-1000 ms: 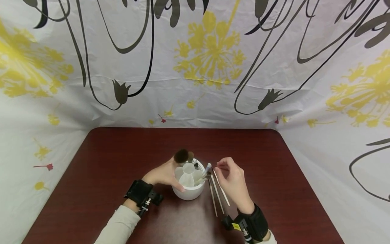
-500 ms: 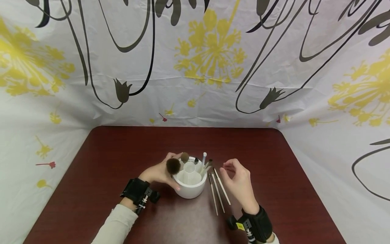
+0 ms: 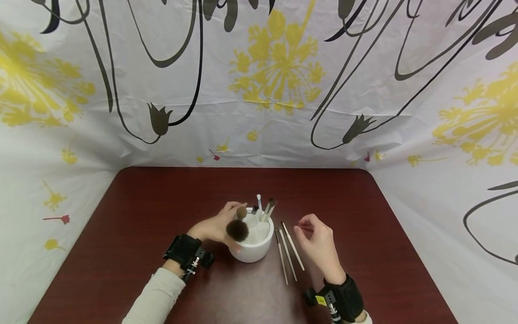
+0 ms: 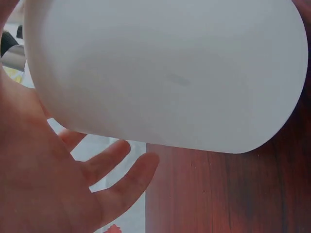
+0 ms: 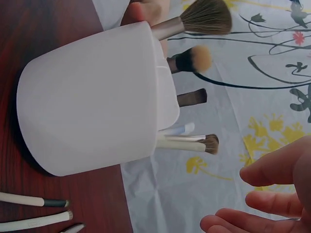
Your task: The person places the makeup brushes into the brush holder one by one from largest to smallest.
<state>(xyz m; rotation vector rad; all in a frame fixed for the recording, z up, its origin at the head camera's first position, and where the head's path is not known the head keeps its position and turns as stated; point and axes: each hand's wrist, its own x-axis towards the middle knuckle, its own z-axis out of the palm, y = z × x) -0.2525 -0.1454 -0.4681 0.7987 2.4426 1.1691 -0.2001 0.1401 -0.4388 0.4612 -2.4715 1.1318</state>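
Observation:
My left hand (image 3: 216,228) grips the left side of a white round brush holder (image 3: 247,254), thumb at the front and fingers behind. Its outer wall (image 4: 165,68) fills much of the left wrist view, seen very close. Makeup brushes stand in its compartments: a large fluffy brush (image 5: 206,18), a two-tone brush (image 5: 197,59), a flat dark brush (image 5: 193,97) and slim pale-handled ones (image 5: 194,144). To the right of the holder, my right hand (image 3: 317,243) hovers with nothing between its loosely bent fingers.
Three slim brushes (image 3: 288,254) lie side by side on the dark red-brown table (image 3: 178,189), between the holder and my right hand. A patterned white cloth (image 3: 259,135) hangs behind the table's far edge.
The holder has turned counterclockwise under my left hand: the large brush has come round to the front left, the slim ones to the back. My right hand has shifted slightly right.

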